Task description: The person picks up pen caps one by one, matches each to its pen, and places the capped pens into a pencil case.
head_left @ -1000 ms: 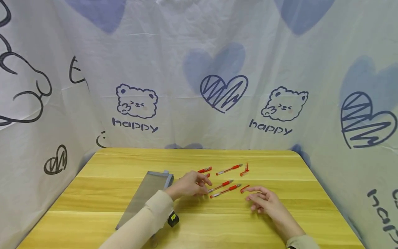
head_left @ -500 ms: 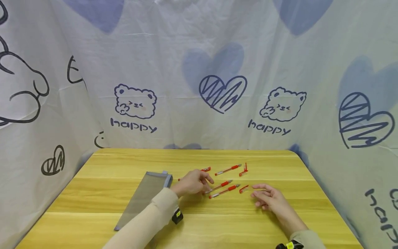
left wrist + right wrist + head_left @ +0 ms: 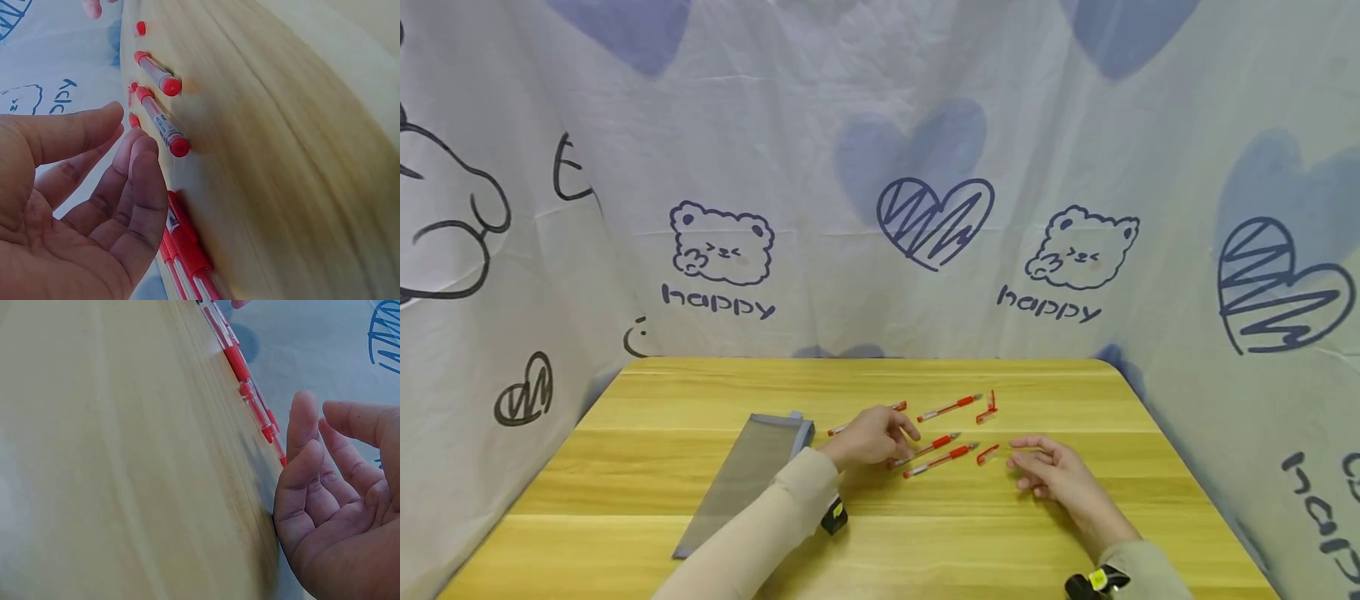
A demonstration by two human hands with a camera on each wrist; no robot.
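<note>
My left hand [image 3: 874, 437] hovers over the left end of a red gel pen [image 3: 936, 446]; its fingers are loosely bent, and the left wrist view shows nothing between thumb and fingertips. Just in front of that pen lies another red pen [image 3: 940, 461], tip to the right. A third uncapped pen [image 3: 951, 407] lies farther back. Partly behind my left hand are red pens [image 3: 187, 250] with caps on. My right hand [image 3: 1052, 475] is held with relaxed fingers to the right of a loose red cap [image 3: 988, 454], gripping nothing.
Two more red caps [image 3: 987, 415] lie at the back, right of the pens. A grey mesh pouch [image 3: 741, 475] lies on the wooden table [image 3: 587, 483] at left, partly covered by my left sleeve. A printed white cloth [image 3: 820, 275] hangs around the table.
My left hand has shifted slightly right above the pens. My right hand has drawn a little to the right, away from the loose cap. The pens and caps look unmoved.
</note>
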